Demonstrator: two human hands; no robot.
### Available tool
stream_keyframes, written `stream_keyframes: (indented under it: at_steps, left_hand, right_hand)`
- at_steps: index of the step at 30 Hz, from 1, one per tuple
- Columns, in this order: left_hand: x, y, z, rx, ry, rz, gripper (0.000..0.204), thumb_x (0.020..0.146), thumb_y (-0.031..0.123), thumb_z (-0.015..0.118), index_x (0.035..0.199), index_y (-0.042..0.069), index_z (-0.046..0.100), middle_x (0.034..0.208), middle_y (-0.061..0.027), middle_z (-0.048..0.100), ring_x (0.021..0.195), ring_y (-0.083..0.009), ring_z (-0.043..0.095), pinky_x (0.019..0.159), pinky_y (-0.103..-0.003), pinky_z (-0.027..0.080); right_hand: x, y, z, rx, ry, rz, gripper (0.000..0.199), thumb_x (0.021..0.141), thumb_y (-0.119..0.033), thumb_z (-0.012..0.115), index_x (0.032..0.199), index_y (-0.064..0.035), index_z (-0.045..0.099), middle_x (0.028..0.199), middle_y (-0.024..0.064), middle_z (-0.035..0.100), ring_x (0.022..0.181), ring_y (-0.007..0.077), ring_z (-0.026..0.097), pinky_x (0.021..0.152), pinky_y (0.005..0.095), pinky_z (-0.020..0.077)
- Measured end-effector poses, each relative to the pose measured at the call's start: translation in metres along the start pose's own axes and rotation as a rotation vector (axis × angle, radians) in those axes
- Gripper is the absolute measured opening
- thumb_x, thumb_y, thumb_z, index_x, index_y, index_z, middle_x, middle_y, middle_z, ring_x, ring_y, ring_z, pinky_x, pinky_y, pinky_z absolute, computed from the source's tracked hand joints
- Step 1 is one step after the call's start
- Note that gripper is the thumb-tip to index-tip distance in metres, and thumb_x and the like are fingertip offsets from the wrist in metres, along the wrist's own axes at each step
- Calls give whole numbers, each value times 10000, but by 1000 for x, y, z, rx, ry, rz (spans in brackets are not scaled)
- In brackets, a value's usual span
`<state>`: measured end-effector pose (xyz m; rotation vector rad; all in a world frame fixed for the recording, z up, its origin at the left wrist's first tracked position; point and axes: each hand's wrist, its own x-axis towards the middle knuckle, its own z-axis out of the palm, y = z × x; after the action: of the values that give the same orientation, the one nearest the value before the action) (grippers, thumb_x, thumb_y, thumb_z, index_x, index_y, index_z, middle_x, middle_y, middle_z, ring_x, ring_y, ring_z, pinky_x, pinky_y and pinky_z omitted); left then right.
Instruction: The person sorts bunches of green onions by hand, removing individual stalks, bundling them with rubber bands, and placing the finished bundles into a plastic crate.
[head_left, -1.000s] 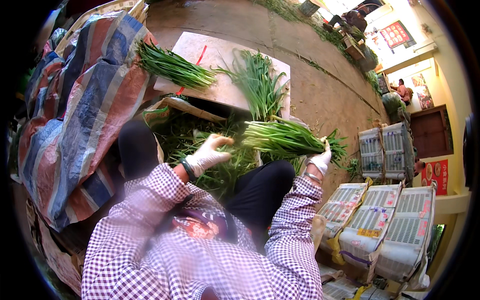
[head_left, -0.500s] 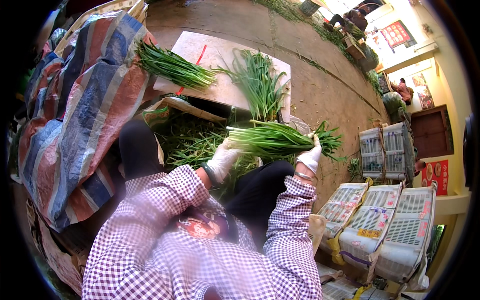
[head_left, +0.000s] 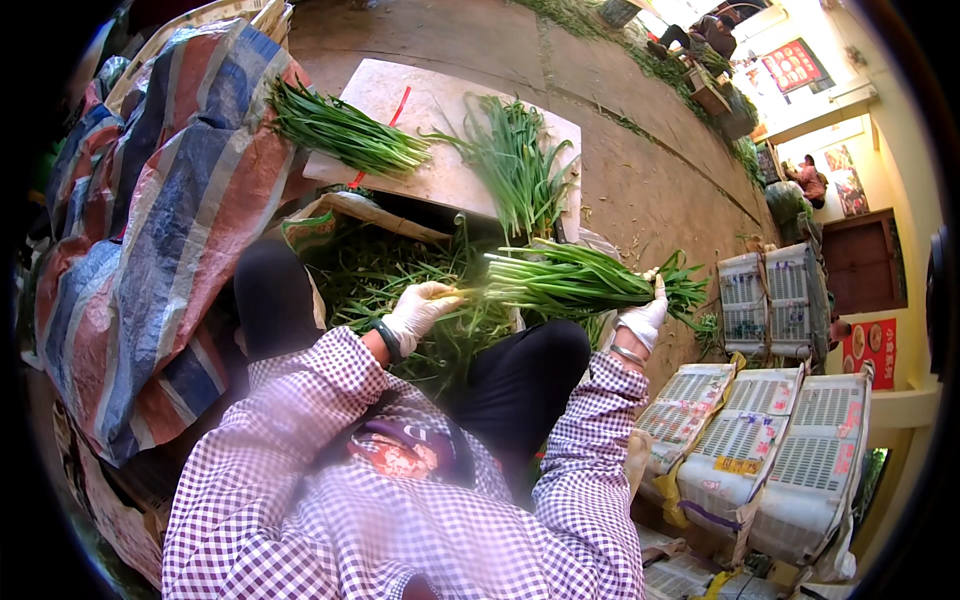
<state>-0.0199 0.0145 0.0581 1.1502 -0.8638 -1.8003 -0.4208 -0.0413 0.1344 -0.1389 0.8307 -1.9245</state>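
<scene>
My right hand (head_left: 645, 318), in a white glove, grips a bunch of garlic chives (head_left: 575, 277) near its leafy end. The white stems point left, over my knee. My left hand (head_left: 416, 314), also gloved, is apart from the bunch, its fingers closed on a few yellowish leaves (head_left: 450, 294). Below it lies a heap of loose green leaves (head_left: 370, 282) in an open sack. On the pale board (head_left: 455, 192) in front, a neat chive bunch (head_left: 345, 130) lies across a red strip at the left, and a looser chive pile (head_left: 520, 170) spreads at the right.
A striped woven tarp (head_left: 190, 200) bulges at my left. At my right stand white slatted crates (head_left: 740, 425), with more crates (head_left: 765, 300) farther back. Leaf scraps litter the concrete floor (head_left: 640, 190). A person (head_left: 712, 40) sits far off at upper right.
My left hand has come off the stem end and moved left, with yellowish leaves in its fingers. The right hand has shifted slightly right with the bunch.
</scene>
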Motion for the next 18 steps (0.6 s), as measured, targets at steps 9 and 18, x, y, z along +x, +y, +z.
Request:
stream_keyframes:
  at_steps: [9, 18]
  left_hand:
    - [-13, 16, -22, 1643, -266, 75, 330, 795, 293, 675, 1044, 78, 707, 1215, -183, 613, 1135, -370, 542, 918, -469, 463]
    - [-9, 31, 0, -599, -671, -210, 417, 1012, 261, 369, 1376, 69, 440, 1409, -112, 475, 1272, -248, 480, 1043, -392, 430]
  right_hand:
    - [-60, 7, 60, -206, 80, -92, 178, 882, -227, 605, 734, -126, 601, 672, 29, 616, 607, 174, 580, 642, 307, 499]
    - [-82, 48, 89, -55, -53, 162, 150, 953, -183, 577, 888, -49, 599, 724, 36, 588, 663, 173, 563, 704, 333, 503]
